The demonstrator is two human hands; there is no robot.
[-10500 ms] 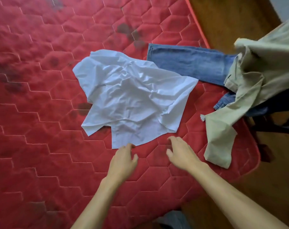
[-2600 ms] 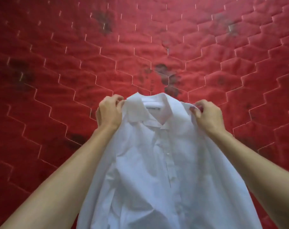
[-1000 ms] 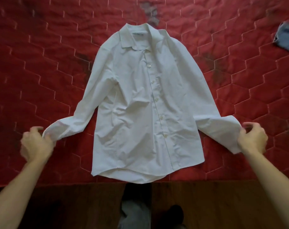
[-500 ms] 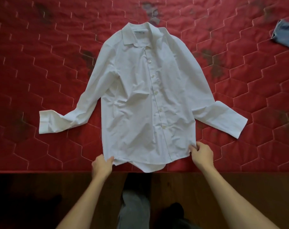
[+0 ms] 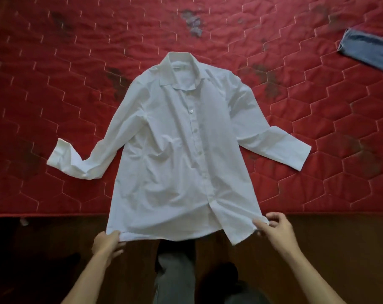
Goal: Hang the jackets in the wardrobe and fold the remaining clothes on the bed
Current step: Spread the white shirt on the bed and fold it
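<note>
To flatten the white shirt point(image 5: 177, 159) well before folding, both hem corners should be drawn toward the bed's near edge with even tension so the button placket runs straight and the creases leave the front. The left hand point(image 5: 106, 243) pinches the hem corner at 7 o'clock of the shirt, and the right hand point(image 5: 276, 229) pinches the corner at 5 o'clock. The shirt lies face up on the red bed point(image 5: 54, 84), collar at 12 o'clock, hem overhanging the edge.

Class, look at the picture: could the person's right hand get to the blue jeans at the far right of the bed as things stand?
Probably not straight away. The right hand is pinching the shirt hem, and the jeans lie far across the bed. Nothing blocks the way, though.
</note>
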